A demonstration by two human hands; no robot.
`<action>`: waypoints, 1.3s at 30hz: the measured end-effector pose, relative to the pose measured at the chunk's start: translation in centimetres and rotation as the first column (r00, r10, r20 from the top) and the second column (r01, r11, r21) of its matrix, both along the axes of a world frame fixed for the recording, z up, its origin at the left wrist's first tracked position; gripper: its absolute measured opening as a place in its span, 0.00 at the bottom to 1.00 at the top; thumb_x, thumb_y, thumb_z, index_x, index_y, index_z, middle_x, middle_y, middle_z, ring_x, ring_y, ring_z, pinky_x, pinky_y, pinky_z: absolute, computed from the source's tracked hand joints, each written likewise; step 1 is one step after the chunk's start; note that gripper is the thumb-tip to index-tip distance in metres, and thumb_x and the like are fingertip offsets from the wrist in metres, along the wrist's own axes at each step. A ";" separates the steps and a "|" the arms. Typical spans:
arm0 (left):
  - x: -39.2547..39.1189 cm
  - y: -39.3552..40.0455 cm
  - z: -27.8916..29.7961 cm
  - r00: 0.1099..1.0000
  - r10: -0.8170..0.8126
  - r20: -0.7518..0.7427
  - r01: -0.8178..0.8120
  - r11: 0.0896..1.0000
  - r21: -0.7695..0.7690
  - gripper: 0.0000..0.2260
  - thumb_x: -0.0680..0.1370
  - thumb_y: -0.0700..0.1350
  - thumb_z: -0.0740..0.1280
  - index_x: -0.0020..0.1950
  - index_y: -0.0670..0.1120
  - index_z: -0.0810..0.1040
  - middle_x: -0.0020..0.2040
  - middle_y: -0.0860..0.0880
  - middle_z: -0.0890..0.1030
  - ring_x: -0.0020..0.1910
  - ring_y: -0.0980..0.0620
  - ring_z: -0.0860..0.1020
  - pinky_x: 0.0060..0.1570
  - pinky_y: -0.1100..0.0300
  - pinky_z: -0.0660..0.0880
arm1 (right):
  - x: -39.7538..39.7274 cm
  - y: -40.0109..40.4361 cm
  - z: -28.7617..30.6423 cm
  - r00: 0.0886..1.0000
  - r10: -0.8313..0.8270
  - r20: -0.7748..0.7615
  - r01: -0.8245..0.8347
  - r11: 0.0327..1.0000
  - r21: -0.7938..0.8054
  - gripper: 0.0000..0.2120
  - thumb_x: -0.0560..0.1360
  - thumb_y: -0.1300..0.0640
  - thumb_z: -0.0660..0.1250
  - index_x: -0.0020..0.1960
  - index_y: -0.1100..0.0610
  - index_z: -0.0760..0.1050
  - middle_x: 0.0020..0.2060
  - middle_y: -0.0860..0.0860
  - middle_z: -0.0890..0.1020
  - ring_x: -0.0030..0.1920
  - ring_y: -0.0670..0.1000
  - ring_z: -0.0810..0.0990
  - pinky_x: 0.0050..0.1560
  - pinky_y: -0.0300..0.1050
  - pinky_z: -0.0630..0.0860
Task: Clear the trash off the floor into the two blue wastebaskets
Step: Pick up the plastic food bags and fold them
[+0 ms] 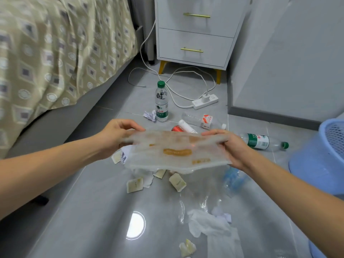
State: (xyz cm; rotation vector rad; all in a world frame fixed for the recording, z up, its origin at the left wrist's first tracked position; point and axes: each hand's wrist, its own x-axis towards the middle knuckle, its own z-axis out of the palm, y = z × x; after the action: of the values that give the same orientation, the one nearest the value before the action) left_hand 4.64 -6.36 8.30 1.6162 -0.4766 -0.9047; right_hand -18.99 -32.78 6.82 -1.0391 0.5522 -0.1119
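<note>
Translucent wrapper (176, 151) with orange print held above mid-floor (89, 211), pinched at its left end by left hand (115, 135), at its right end by right hand (229, 146). Blue wastebasket (320, 157) at right edge. Upright bottle (161, 102), paper scraps on floor beyond.

At far centre stands a white nightstand (197, 32) with two drawers, brass handles and yellow legs. A white cable (149, 53) drops down its left side and loops over the grey tiled floor (89, 211) to a white power strip (204, 101) lying just right of centre, with a white plug seated in it. Along the left runs a bed (55, 118) with a grey base under a beige patterned bedspread (55, 53). A pale wall panel (290, 62) fills the far right.
</note>
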 end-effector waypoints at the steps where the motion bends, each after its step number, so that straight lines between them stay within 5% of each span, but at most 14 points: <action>1: 0.1 0.0 -0.2 1.000 0.000 -0.030 0.000 1.000 0.006 0.13 0.78 0.28 0.67 0.41 0.41 0.87 0.52 0.40 0.86 0.40 0.52 0.84 0.38 0.64 0.80 | -0.3 -0.2 0.0 1.000 0.015 -0.004 -0.015 0.999 0.037 0.17 0.73 0.68 0.59 0.44 0.62 0.87 0.48 0.62 0.87 0.45 0.56 0.88 0.42 0.46 0.84; 4: 0.7 0.1 0.0 0.981 -0.068 -0.183 0.066 0.998 -0.013 0.17 0.79 0.33 0.59 0.47 0.42 0.88 0.60 0.44 0.84 0.50 0.50 0.82 0.49 0.59 0.81 | -0.9 -0.9 -0.2 0.996 0.087 0.016 -0.088 0.992 0.095 0.16 0.75 0.58 0.61 0.47 0.65 0.86 0.54 0.65 0.85 0.52 0.61 0.86 0.51 0.53 0.84; 6: 0.7 -0.1 0.2 0.958 -0.137 -0.251 0.128 0.990 -0.053 0.10 0.79 0.40 0.65 0.53 0.41 0.86 0.59 0.45 0.84 0.51 0.48 0.82 0.49 0.57 0.81 | -0.9 -0.8 -0.2 0.992 0.118 -0.044 -0.121 0.990 -0.076 0.10 0.75 0.55 0.70 0.48 0.61 0.85 0.50 0.60 0.85 0.48 0.57 0.85 0.49 0.50 0.84; 7: 0.4 -0.2 0.3 0.964 -0.144 -0.224 0.136 0.989 -0.049 0.08 0.78 0.42 0.70 0.54 0.41 0.85 0.55 0.45 0.85 0.48 0.48 0.83 0.46 0.59 0.81 | -0.7 -0.7 -0.2 0.991 0.117 -0.064 -0.126 0.979 -0.157 0.07 0.73 0.57 0.74 0.49 0.57 0.84 0.48 0.58 0.85 0.44 0.54 0.85 0.45 0.47 0.83; 11: -0.6 -1.0 0.2 0.997 -0.079 -0.012 0.079 0.996 0.047 0.16 0.72 0.31 0.75 0.57 0.41 0.80 0.40 0.47 0.82 0.39 0.50 0.81 0.42 0.62 0.81 | 0.0 -0.6 0.7 0.951 0.221 -0.218 -0.296 0.855 -0.426 0.24 0.70 0.66 0.77 0.60 0.47 0.80 0.39 0.58 0.83 0.39 0.51 0.83 0.38 0.42 0.79; 14: -1.0 -2.0 0.9 0.991 -0.126 0.043 0.124 0.992 0.030 0.18 0.73 0.27 0.72 0.60 0.39 0.78 0.38 0.44 0.80 0.39 0.47 0.80 0.42 0.61 0.81 | 1.0 0.8 2.0 0.835 0.396 -0.383 -0.547 0.674 -0.496 0.14 0.72 0.61 0.78 0.56 0.50 0.83 0.39 0.53 0.84 0.41 0.47 0.83 0.43 0.40 0.75; 16: -1.5 -2.9 1.7 0.983 -0.167 0.071 0.167 0.986 0.007 0.19 0.73 0.27 0.73 0.61 0.40 0.79 0.39 0.43 0.80 0.39 0.48 0.81 0.42 0.60 0.81 | 1.8 2.1 2.4 0.795 0.465 -0.390 -0.605 0.642 -0.471 0.06 0.74 0.56 0.76 0.50 0.52 0.82 0.39 0.50 0.84 0.37 0.46 0.80 0.37 0.37 0.72; 21: -0.5 -3.2 2.2 0.997 -0.065 0.051 0.061 0.996 0.068 0.20 0.74 0.47 0.78 0.64 0.48 0.79 0.53 0.44 0.86 0.48 0.49 0.85 0.43 0.58 0.81 | 1.6 2.3 1.8 0.920 0.255 -0.298 -0.372 0.805 -0.462 0.05 0.76 0.63 0.72 0.50 0.58 0.77 0.37 0.55 0.77 0.34 0.50 0.74 0.30 0.40 0.68; 24: -0.5 -2.0 1.1 0.980 -0.165 -0.110 0.180 0.974 0.138 0.26 0.72 0.58 0.77 0.65 0.47 0.78 0.59 0.45 0.85 0.55 0.47 0.85 0.54 0.51 0.81 | 0.9 2.1 1.0 0.969 0.120 -0.218 -0.182 0.938 -0.294 0.14 0.76 0.67 0.70 0.61 0.61 0.76 0.48 0.62 0.80 0.41 0.53 0.80 0.37 0.48 0.82; 26: -2.1 -1.8 -0.2 0.951 -0.243 -0.192 0.270 0.954 0.130 0.21 0.72 0.56 0.77 0.60 0.47 0.81 0.56 0.46 0.86 0.50 0.48 0.85 0.50 0.52 0.82 | 0.9 2.3 0.5 0.975 0.127 -0.182 -0.167 0.960 -0.224 0.19 0.76 0.68 0.69 0.66 0.59 0.76 0.55 0.61 0.82 0.49 0.56 0.83 0.52 0.60 0.84; 29: -4.1 -2.1 -1.5 0.966 -0.252 -0.067 0.259 0.952 0.163 0.01 0.77 0.46 0.75 0.47 0.52 0.86 0.42 0.47 0.84 0.38 0.51 0.81 0.40 0.54 0.80 | 1.1 2.7 0.1 0.973 0.160 -0.164 -0.193 0.958 -0.213 0.18 0.76 0.67 0.70 0.65 0.56 0.77 0.55 0.59 0.84 0.49 0.56 0.84 0.53 0.61 0.83; 36: -4.0 -1.5 -1.0 0.976 -0.172 -0.135 0.174 0.985 0.008 0.12 0.80 0.39 0.69 0.61 0.52 0.83 0.46 0.46 0.85 0.39 0.50 0.83 0.33 0.58 0.79 | 1.3 2.4 -0.3 0.975 0.217 -0.057 -0.222 0.965 -0.139 0.17 0.80 0.64 0.65 0.64 0.48 0.80 0.51 0.54 0.85 0.42 0.54 0.87 0.40 0.51 0.84; 39: -4.2 -1.6 -0.5 0.974 -0.101 -0.202 0.089 0.994 -0.068 0.11 0.80 0.36 0.67 0.57 0.48 0.85 0.45 0.44 0.85 0.36 0.50 0.84 0.29 0.58 0.79 | 1.5 2.6 -0.6 0.984 0.175 0.035 -0.176 0.984 0.004 0.18 0.79 0.68 0.62 0.61 0.54 0.83 0.54 0.56 0.86 0.43 0.52 0.87 0.39 0.47 0.84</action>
State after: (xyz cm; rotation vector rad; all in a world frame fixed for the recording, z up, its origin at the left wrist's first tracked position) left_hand 0.40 -7.98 7.81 1.4386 -0.4348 -1.1075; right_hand -17.45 -30.19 6.23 -1.0723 0.4274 0.0278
